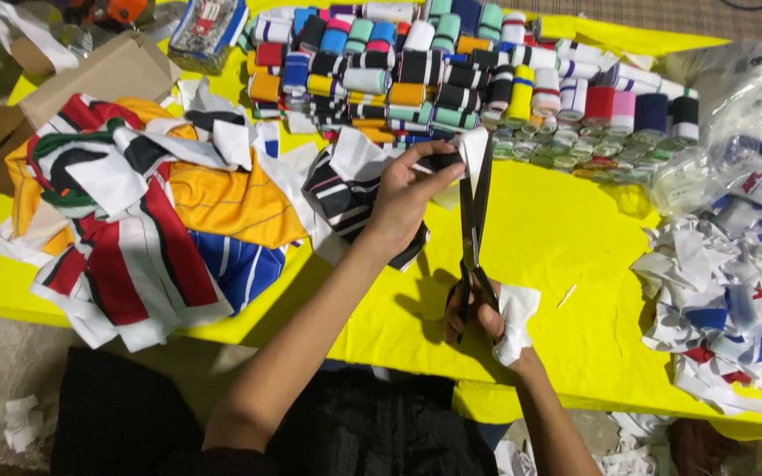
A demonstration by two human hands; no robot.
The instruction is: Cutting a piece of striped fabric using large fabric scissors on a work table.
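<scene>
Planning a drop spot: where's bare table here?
Bare yellow table lies right of the scissors, bordered by the spool row above and the scrap pile at right. A smaller strip sits below the left hand. The fabric heap crowds the left side.

We see bright, even overhead light on the yellow table (566,247), soft shadows beneath the hands, and sharp focus throughout.

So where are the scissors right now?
In the right hand, centre of the head view: the scissors point up over the yellow table, blades at the fabric in the left hand.
</scene>
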